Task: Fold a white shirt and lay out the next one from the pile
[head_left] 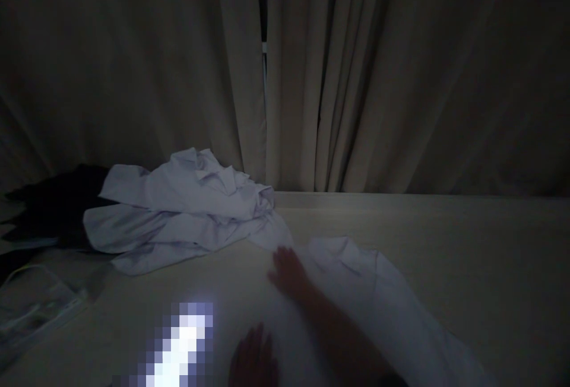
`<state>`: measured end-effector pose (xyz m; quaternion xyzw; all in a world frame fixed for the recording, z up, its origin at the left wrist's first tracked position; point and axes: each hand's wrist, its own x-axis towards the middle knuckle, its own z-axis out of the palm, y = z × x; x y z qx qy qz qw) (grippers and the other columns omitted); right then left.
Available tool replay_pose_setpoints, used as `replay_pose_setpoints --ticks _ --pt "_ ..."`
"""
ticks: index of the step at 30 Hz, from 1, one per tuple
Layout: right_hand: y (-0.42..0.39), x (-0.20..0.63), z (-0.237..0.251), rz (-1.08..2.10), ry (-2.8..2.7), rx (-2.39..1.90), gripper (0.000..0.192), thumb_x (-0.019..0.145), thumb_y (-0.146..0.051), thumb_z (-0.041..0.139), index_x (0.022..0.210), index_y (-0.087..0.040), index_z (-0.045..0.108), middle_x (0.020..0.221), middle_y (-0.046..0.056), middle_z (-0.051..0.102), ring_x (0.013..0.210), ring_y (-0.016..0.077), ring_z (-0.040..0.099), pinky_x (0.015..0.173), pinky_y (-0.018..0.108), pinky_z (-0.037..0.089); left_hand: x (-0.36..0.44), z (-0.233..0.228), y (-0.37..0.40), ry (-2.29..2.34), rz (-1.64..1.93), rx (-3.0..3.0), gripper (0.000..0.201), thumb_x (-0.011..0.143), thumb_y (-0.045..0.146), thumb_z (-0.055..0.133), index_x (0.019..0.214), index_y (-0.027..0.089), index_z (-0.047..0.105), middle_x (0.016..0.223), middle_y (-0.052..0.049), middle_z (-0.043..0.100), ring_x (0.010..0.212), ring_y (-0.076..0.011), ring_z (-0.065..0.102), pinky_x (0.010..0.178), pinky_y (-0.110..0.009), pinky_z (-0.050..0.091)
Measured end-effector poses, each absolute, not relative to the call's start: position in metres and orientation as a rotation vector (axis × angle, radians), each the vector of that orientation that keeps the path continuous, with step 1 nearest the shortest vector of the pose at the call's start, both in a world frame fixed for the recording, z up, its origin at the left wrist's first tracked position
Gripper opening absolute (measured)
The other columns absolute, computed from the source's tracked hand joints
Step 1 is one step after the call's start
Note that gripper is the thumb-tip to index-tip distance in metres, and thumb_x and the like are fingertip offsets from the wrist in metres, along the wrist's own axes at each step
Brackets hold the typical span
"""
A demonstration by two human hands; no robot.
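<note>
Nearest the lens, bottom centre: left hand [253,356] lies low on the bed [467,238], fingers spread, flat on the near part of the white shirt [383,298], pressing rather than gripping. Scene is very dark, so fine detail is unreliable. Left to right: clear plastic bag [35,304] at the far left edge of the mattress, dark garment [57,203] behind it, then a crumpled pile of white shirts [182,209] partly over that dark cloth. Bright pixelated patch [178,345] sits just left of the left hand; cannot tell what it is. Right hand [287,271] reaches forward from the forearm crossing bottom right, palm down, fingers extended and open, resting on the upper left area of the spread shirt near its collar, nothing pinched or closed. That shirt lies mostly flat, centre to right of the bed, running toward the lower right corner, just beside the pile's trailing edge but I can't tell if they touch. Closed curtains [356,78] behind, thin gap in the middle. Judgement: this looks like smoothing the shirt flat. To do it well, keep the left palm as the anchor and sweep the right hand outward from the centre toward the hems so creases are pushed off the cloth, not bunched. Keep the fabric clear of the pile so its loose sleeve doesn't drag in. Low light is the main risk: folds are hard to see, so feel for ridges with flat fingers.
</note>
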<state>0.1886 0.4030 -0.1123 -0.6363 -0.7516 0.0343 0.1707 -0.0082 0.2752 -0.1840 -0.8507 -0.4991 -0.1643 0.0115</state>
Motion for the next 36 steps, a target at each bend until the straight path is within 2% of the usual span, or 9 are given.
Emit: replay_pose_setpoints --ticks 6,10,14,17,20,25,28,30,36 --pt "0.415 0.181 -0.116 0.040 -2.124 -1.773 0.064 0.090 -0.056 0.034 0.136 -0.012 0.041 0.147 0.017 0.036 0.139 0.0274 0.026 0.113 0.048 0.022 -0.011 -0.187 0.277 -1.569 -0.516 -2.678 0.055 0.073 0.033 0.047 0.125 0.050 0.051 0.121 0.002 0.065 0.117 -0.0323 0.055 0.090 -0.061 0.047" --pt "0.409 0.199 -0.102 -0.005 -2.010 -1.849 0.054 0.095 -0.039 0.024 0.138 -0.010 0.037 0.147 0.017 0.036 0.138 0.0258 0.028 0.113 0.046 0.023 -0.014 -0.176 0.271 -1.598 -0.521 -2.698 0.054 0.074 0.034 0.046 0.127 0.048 0.049 0.125 0.002 0.062 0.119 -0.0308 0.053 0.095 -0.058 0.045" --pt "0.391 0.236 -0.089 -0.057 -1.961 -1.927 0.047 0.092 -0.026 0.029 0.135 -0.010 0.041 0.144 0.017 0.040 0.136 0.0252 0.032 0.112 0.048 0.026 -0.014 -0.153 0.268 -1.656 -0.532 -2.693 0.053 0.075 0.035 0.046 0.126 0.048 0.050 0.124 0.002 0.063 0.119 -0.0312 0.054 0.096 -0.058 0.044" --pt "0.375 0.258 -0.084 -0.065 -2.023 -1.887 0.043 0.091 -0.024 0.034 0.128 -0.011 0.051 0.142 0.017 0.044 0.136 0.0248 0.033 0.113 0.048 0.023 -0.002 -0.128 0.285 -1.713 -0.546 -2.670 0.048 0.079 0.035 0.043 0.125 0.040 0.054 0.126 -0.003 0.062 0.123 -0.0323 0.050 0.100 -0.058 0.039" --pt "0.365 0.266 -0.083 -0.062 -2.078 -1.844 0.040 0.091 -0.022 0.033 0.123 -0.011 0.056 0.138 0.016 0.048 0.134 0.0234 0.035 0.114 0.046 0.021 0.025 -0.102 0.329 -1.750 -0.557 -2.684 0.046 0.085 0.034 0.035 0.125 0.028 0.056 0.129 -0.007 0.060 0.123 -0.0270 0.050 0.104 -0.046 0.038" --pt "0.353 0.267 -0.093 -0.060 -2.118 -1.837 0.041 0.091 -0.022 0.033 0.124 -0.009 0.055 0.135 0.017 0.051 0.131 0.0245 0.040 0.114 0.046 0.024 0.081 -0.081 0.413 -1.940 -0.543 -2.675 0.052 0.091 0.042 0.023 0.119 0.014 0.057 0.117 -0.013 0.065 0.106 -0.0220 0.060 0.091 -0.035 0.044" --pt "0.347 0.269 -0.103 -0.036 -2.110 -1.833 0.041 0.091 -0.024 0.035 0.125 -0.011 0.054 0.136 0.016 0.050 0.130 0.0247 0.041 0.112 0.046 0.027 0.104 -0.082 0.436 -2.005 -0.496 -2.697 0.054 0.090 0.052 0.024 0.105 0.015 0.061 0.103 -0.012 0.068 0.092 -0.0204 0.063 0.079 -0.031 0.045" --pt "0.344 0.271 -0.108 -0.017 -2.083 -1.835 0.040 0.091 -0.025 0.036 0.126 -0.014 0.054 0.138 0.015 0.049 0.130 0.0252 0.041 0.112 0.046 0.028 0.113 -0.085 0.443 -1.996 -0.467 -2.718 0.053 0.089 0.054 0.026 0.098 0.017 0.061 0.098 -0.010 0.068 0.088 -0.0196 0.063 0.076 -0.029 0.044" --pt "0.342 0.275 -0.108 0.022 -2.080 -1.783 0.042 0.093 -0.030 0.033 0.127 -0.015 0.052 0.138 0.015 0.048 0.131 0.0257 0.039 0.113 0.046 0.025 0.113 -0.087 0.460 -2.061 -0.296 -2.708 0.045 0.090 0.042 0.025 0.088 0.017 0.063 0.091 -0.011 0.068 0.085 -0.0196 0.063 0.072 -0.029 0.043"
